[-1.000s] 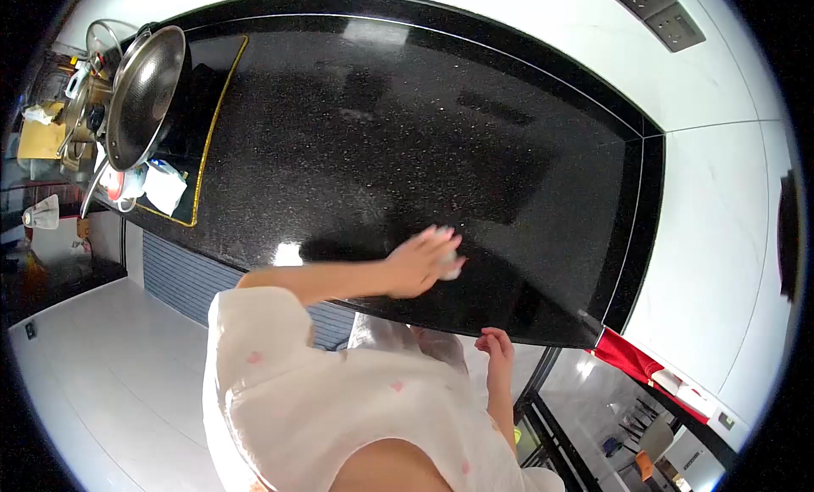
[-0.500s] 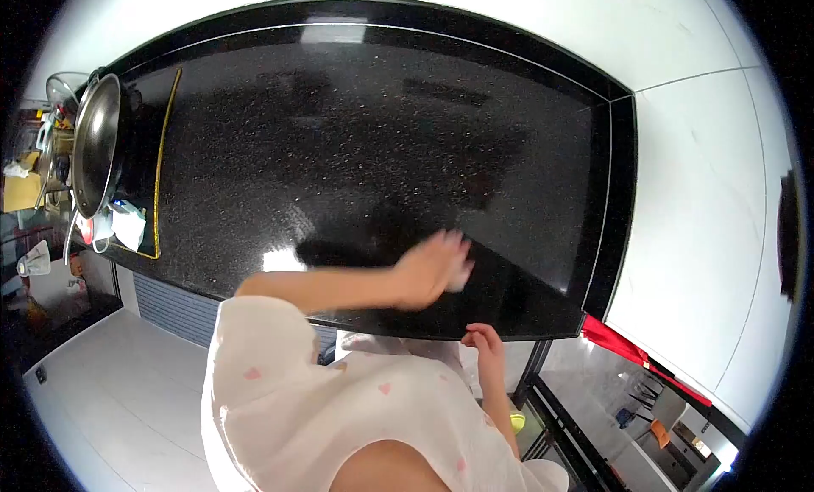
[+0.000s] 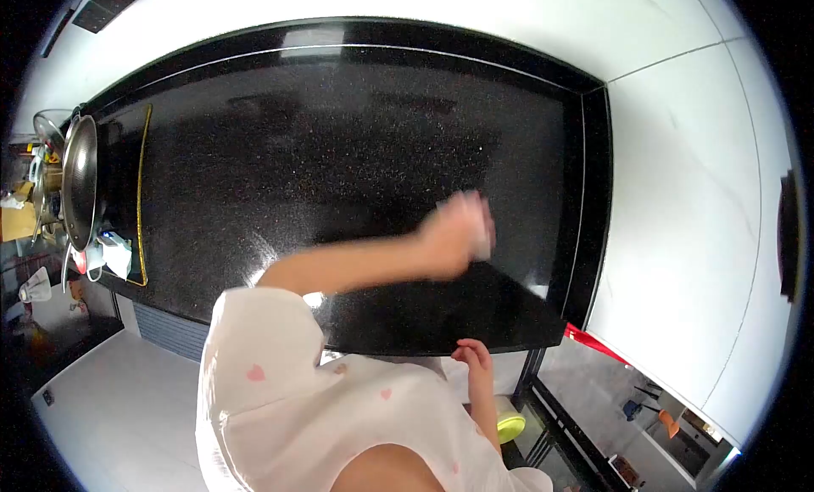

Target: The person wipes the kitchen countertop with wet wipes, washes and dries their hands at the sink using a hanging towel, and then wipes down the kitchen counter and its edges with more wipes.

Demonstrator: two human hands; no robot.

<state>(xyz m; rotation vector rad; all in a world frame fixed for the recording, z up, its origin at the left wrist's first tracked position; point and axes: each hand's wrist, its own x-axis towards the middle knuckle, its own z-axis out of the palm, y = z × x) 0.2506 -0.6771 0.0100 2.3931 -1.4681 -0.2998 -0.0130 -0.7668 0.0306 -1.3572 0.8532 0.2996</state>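
My left hand, blurred by motion, is over the black speckled countertop, right of its middle. Its fingers are bent round something whitish, mostly hidden under them and too smeared to make out. Near the front edge of the countertop is my right hand, with loosely bent fingers, slightly apart and nothing seen between them.
A frying pan stands at the far left, beside a white packet and a yellow-edged black panel. White wall tiles rise at the right. A yellow-green round object is below, near my right forearm.
My left hand has moved up and to the right over the countertop. The view has shifted, so the pan and packet sit farther left and lower. My right hand stays by the front edge.
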